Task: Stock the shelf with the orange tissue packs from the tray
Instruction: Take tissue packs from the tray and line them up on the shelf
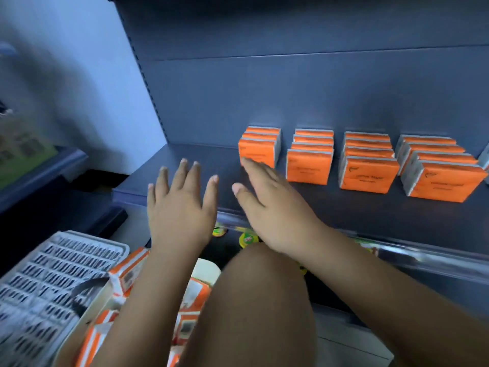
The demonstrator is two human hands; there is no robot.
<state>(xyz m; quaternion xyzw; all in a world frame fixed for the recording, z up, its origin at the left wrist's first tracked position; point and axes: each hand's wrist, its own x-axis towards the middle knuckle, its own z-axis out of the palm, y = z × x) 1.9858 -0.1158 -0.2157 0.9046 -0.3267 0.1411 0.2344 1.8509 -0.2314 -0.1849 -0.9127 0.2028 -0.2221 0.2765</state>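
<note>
Several rows of orange tissue packs (309, 165) stand upright on the dark blue shelf (201, 165), from its middle to the right edge. My right hand (270, 205) is flat and open, its fingertips touching the front pack of the leftmost row (258, 151). Over the bare left part of the shelf, my left hand (182, 205) hovers with fingers spread and nothing in it. More orange packs (129, 271) lie loose in the tray (203, 271) below my arms, partly hidden by them.
A white perforated basket (53, 282) stands at the lower left beside the tray. Small yellow-green items (246, 239) show on the lower shelf under the shelf's clear front rail. My knee (264, 300) is in the bottom middle. Another blue shelf unit (39, 176) is at the left.
</note>
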